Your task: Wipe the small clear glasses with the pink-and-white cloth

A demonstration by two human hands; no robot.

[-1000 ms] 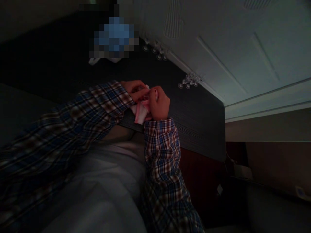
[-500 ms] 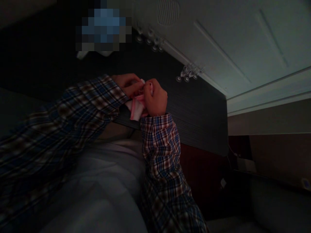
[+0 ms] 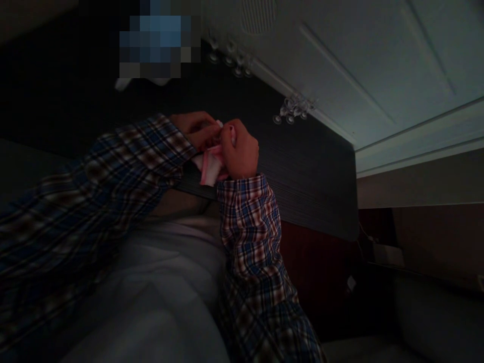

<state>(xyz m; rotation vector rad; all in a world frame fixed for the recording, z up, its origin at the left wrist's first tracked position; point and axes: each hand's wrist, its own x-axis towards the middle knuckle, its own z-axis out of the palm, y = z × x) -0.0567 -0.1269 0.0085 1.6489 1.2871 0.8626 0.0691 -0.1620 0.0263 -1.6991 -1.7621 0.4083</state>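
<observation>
A pink-edged white cloth (image 3: pixel 212 169) is bunched between my two hands, its loose end hanging down over the near edge of the dark table (image 3: pixel 310 176). My left hand (image 3: pixel 194 128) has its fingers curled together on the cloth from the left. Closed in a fist, my right hand (image 3: pixel 242 148) grips the cloth from the right, a bit of pink showing by its thumb. A small greyish shape shows among the left fingers; the dim light and the fingers hide what it is. Both hands are close together above the table.
Several small clear stemmed glasses (image 3: pixel 293 110) stand along the table's far edge, with another group of glasses (image 3: pixel 230 58) farther left. A white panelled surface (image 3: pixel 359 65) borders that edge. A blurred-out blue patch (image 3: pixel 159 38) lies at upper left. A cable (image 3: pixel 366 232) hangs past the right corner.
The view has shifted slightly. My hands keep nearly the same pose on the cloth, and the glasses stay where they stood.
</observation>
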